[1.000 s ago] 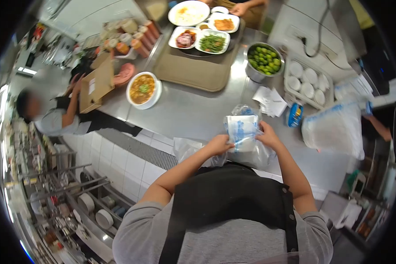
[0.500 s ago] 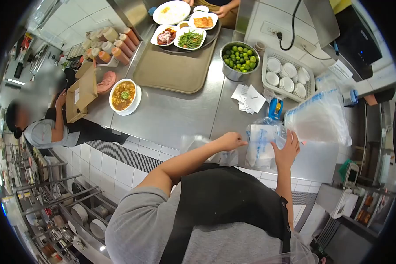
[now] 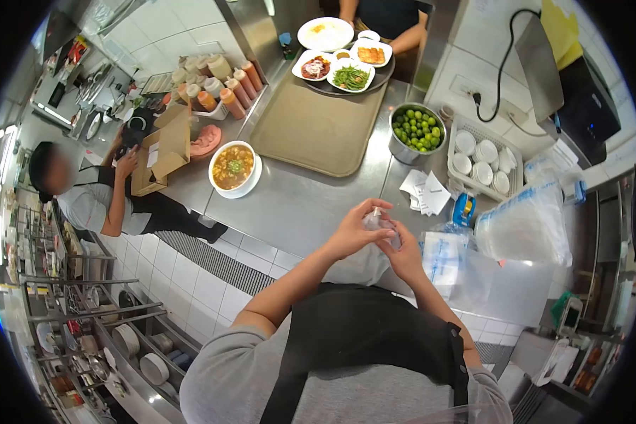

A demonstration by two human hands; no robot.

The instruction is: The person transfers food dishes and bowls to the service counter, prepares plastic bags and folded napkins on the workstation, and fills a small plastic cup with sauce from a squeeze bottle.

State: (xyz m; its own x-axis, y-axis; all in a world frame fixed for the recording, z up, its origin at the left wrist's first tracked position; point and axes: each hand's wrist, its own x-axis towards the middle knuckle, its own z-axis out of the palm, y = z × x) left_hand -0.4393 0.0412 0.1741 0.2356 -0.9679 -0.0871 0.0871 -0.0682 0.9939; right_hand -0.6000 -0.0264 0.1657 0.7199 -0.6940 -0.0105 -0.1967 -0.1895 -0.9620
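Observation:
Above the near edge of the counter, my left hand and my right hand meet, fingers closed round the gathered top of a clear plastic bag. What looks like the rest of that bag hangs below my hands, see-through and hard to make out against the counter edge. To the right of my right hand lies a stack of plastic bags with blue print. Behind that stack stands a blue tape dispenser, with paper slips next to it.
A bowl of soup on a saucer stands to the left, near a brown tray. Farther back, another person holds a round tray of dishes. Limes fill a metal pot. At left, a co-worker handles a cardboard box.
My hands, apart beside the printed bags before, have come together further left and now grip the clear bag. The view has shifted, so the counter things appear further right.

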